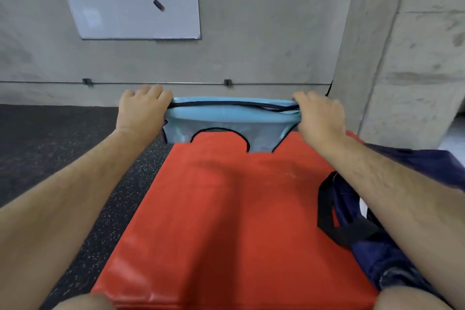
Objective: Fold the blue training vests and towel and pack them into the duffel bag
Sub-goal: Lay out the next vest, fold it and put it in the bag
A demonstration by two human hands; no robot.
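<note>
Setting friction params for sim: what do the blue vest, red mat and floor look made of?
The blue vest looks like thin synthetic fabric, probably polyester: slight sheen, black bound edges. The red mat is likely vinyl-covered padding: smooth, semi-glossy, creases and glare near its front edge. The floor looks like matte black rubber, speckled with pale flecks.

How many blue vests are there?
1: a light blue training vest with black trim at the far end of the red padded mat, gripped by the left hand and right hand. Others may hide in the navy fabric duffel bag.
</note>
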